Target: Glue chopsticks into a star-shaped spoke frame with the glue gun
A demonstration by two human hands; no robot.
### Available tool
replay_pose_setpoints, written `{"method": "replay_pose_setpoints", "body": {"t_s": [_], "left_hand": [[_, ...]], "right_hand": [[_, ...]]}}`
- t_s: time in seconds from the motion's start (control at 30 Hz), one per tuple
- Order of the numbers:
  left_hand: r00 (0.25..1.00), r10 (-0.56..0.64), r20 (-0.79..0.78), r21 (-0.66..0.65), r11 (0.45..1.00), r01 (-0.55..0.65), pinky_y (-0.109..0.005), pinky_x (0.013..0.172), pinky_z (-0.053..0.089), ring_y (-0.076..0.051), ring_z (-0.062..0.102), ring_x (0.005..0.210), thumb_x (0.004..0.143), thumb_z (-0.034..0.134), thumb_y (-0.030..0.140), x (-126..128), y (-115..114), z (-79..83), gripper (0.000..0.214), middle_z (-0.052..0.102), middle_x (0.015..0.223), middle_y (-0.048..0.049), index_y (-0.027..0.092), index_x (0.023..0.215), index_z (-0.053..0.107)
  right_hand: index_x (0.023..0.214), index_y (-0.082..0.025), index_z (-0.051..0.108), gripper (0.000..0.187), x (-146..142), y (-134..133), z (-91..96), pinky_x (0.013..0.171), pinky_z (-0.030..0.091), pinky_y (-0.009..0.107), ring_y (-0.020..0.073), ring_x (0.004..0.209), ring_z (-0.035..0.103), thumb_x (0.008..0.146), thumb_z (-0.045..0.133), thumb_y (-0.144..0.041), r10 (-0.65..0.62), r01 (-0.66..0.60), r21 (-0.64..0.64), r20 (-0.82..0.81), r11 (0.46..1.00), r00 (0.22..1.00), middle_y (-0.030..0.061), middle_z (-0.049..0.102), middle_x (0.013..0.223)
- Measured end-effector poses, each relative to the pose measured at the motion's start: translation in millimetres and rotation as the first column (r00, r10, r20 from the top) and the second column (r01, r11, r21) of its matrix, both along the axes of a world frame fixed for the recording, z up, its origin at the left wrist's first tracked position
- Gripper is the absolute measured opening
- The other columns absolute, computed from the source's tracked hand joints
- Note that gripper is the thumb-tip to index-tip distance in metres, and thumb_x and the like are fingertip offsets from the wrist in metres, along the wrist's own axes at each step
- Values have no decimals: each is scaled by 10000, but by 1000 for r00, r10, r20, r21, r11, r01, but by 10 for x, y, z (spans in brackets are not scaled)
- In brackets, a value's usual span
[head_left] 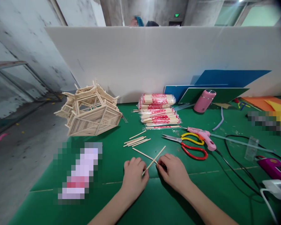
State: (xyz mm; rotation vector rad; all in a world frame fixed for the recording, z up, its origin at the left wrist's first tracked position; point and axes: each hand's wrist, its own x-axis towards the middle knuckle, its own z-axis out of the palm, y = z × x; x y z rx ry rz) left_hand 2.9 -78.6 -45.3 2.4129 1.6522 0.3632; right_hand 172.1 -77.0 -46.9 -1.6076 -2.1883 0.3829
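Observation:
My left hand (134, 175) pinches the lower end of a thin wooden chopstick (159, 154), which slants up to the right. Between the fingers of my right hand (174, 170) is the near end of a second chopstick (142, 154), pointing up to the left. The two sticks cross in an X just in front of my fingers. A few loose chopsticks (137, 141) lie on the green table beyond my hands. Scissors (192, 145) with one yellow and one red handle lie beyond my right hand, blades to the left.
A lattice structure of sticks (96, 118) stands at the left. Plastic-wrapped chopstick bundles (160, 114) lie at the back. To the right are a pink glue gun (203, 136) with its cord, a pink flask (204, 101), a power strip (275, 170) and a white plug (276, 189).

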Motion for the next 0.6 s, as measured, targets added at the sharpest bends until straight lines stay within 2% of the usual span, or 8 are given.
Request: {"method": "replay_pose_setpoints", "body": {"t_s": [0.2,0.33,0.47,0.6], "left_hand": [[999,32,39,-40,999,-31,-326,673,315,-180,474,779,730,473,223,-94,65,54,69,544,760,-10,192,750,530],[987,97,127,-86,993,-86,-327,696,346,-171,493,799,677,471,133,-327,40,138,167,555,805,-7,199,820,527],[965,138,222,-119,986,-114,-301,660,380,-159,506,747,725,410,134,-562,-28,173,133,560,771,-16,190,759,527],[979,96,181,-94,992,-80,-307,660,374,-164,492,740,751,437,208,-548,-116,152,90,544,765,-21,192,752,526]], "right_hand": [[771,-207,557,174,60,43,6,620,369,255,154,699,516,823,394,-237,-20,21,6,-140,1000,990,19,575,719],[897,-204,560,182,221,132,-18,676,415,279,168,765,531,808,401,-213,-54,66,51,-216,997,975,43,584,823],[951,-214,575,226,342,262,-75,721,427,311,183,814,525,776,435,-188,-11,32,103,-200,994,980,55,565,879],[933,-238,609,238,358,349,-107,727,413,346,204,838,498,752,469,-171,68,-52,132,-122,990,990,60,541,891]]}}
